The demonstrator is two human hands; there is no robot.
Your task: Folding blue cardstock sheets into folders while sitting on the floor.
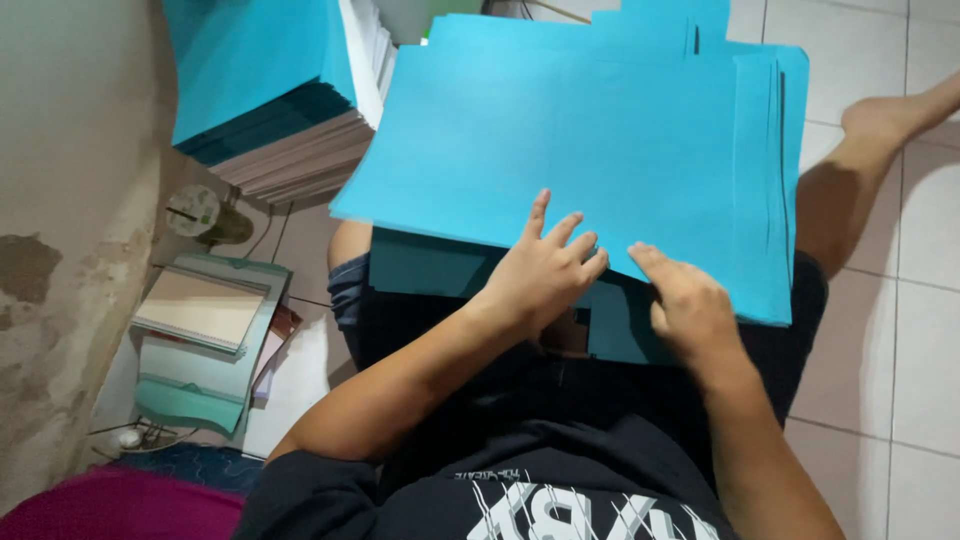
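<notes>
A thick stack of bright blue paper sheets (580, 140) rests on my lap and covers my thighs. My left hand (540, 272) lies at the stack's near edge with its fingers spread flat on the top sheet. My right hand (690, 305) sits just to its right, fingers curled and thumb pressing on the near edge of the same sheet. Neither hand encloses anything. The lower sheets of the stack stick out darker underneath the top ones.
A second tall pile of blue-covered paper (275, 95) stands at the upper left. Green and white booklets (205, 330) lie on the floor by the stained wall (60, 250). My bare leg (860, 160) stretches over white floor tiles (900, 330) at right.
</notes>
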